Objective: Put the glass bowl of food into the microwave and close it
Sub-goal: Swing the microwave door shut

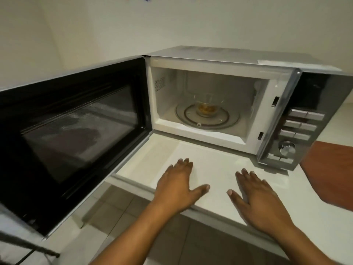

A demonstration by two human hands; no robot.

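- Silver microwave with white cavity [246, 60] sits on the white worktop [210, 169], against a pale wall.
- Black-framed microwave door with dark mesh window [76, 134] is swung wide open to the left, hinged at the cavity's left edge; not closed.
- Small clear glass bowl with yellowish food [207, 107] is inside the cavity, upright on the round glass turntable [207, 119], towards the back and near its centre.
- Food is in the bottom of the bowl; what kind of food is too blurred to tell.
- Left hand [177, 186] lies palm down on the worktop just in front of the cavity opening, fingers spread, thumb out to the right; grip wide and empty.
- Right hand [256, 196] lies palm down on the worktop to the right of the left hand, fingers spread, thumb out to the left; grip wide and empty.
- The hands are apart from each other, and neither touches the door, the bowl or the microwave.
- Both bare forearms enter from the bottom of the frame.
- Dark control panel [298, 127] at the right of the microwave front has rows of silver rectangular buttons and a round silver knob [286, 148] below them.
- Reddish-brown flat mat [332, 173] lies on the worktop, right of the microwave.
- Tiled floor [122, 211] shows below the worktop edge.
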